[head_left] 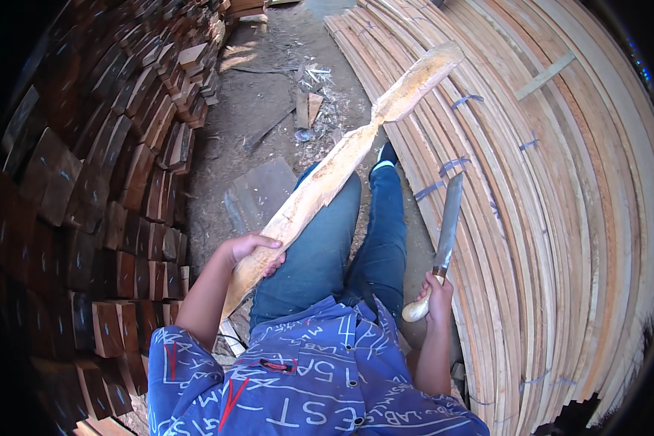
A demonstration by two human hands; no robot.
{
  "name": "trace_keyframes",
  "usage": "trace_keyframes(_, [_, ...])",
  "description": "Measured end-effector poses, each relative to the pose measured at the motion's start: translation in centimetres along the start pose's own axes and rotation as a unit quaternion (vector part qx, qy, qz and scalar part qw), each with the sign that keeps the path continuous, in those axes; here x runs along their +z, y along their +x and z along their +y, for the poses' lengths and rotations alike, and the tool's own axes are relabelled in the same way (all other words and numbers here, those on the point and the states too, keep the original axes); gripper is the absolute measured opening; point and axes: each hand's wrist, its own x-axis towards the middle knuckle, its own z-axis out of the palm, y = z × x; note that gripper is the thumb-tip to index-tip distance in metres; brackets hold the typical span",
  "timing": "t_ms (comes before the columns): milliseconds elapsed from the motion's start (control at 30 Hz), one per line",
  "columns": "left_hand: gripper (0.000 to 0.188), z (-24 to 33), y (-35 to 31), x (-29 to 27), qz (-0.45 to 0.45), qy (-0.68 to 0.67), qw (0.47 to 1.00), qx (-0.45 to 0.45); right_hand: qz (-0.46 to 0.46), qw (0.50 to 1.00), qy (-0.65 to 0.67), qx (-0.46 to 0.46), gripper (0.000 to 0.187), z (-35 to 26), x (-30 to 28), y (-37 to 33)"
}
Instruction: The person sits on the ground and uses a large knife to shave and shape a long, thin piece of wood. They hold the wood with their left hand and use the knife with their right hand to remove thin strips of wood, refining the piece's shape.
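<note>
- The left hand (253, 251) was wrapped around the plank (341, 156): long, stiff, rough-edged, probably light; best gripped low.
- The right hand (436, 298) was clenched on the knife (447, 232) handle.

One rough wooden slab (341, 163), one long knife (447, 225) — two hands (254, 251), too many stacked boards (545, 218) to count.

Both arms bent — left hand (253, 251) and right hand (436, 296) clenched.
</note>
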Motion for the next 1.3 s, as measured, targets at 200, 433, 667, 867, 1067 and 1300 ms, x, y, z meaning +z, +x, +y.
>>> trace_keyframes(200, [0.037, -0.1, 0.5, -0.7, -0.025, -0.03, 0.999, -0.024, -0.003, 0.999, -0.023, -0.025, 0.015, -0.9, 0.0, -0.3])
trace_keyframes(433, [0.037, 0.0, 0.4, -1.0, -0.035, -0.026, 0.999, -0.024, 0.006, 0.999, -0.01, -0.047, 0.014, -2.1, 0.5, -0.7])
trace_keyframes(667, [0.032, 1.3, -1.0, -0.3, 0.017, 0.109, 0.994, 0.02, 0.005, 0.985, -0.058, -0.165, 0.012, -2.7, 1.6, -1.8])
trace_keyframes(867, [0.035, 2.4, -1.7, 1.5, 0.168, 0.343, 0.922, 0.06, -0.029, 0.889, -0.245, -0.385, 0.016, -5.9, 2.8, -2.5])
trace_keyframes(1067, [0.034, 3.4, -2.6, 5.7, 0.236, 0.527, 0.815, 0.058, -0.023, 0.687, -0.504, -0.523, 0.042, -9.9, 6.1, -2.0])
trace_keyframes(1300, [0.03, 1.0, -2.1, 6.3, 0.274, 0.548, 0.781, 0.117, 0.01, 0.651, -0.53, -0.543, 0.028, -10.3, 7.4, 0.2])
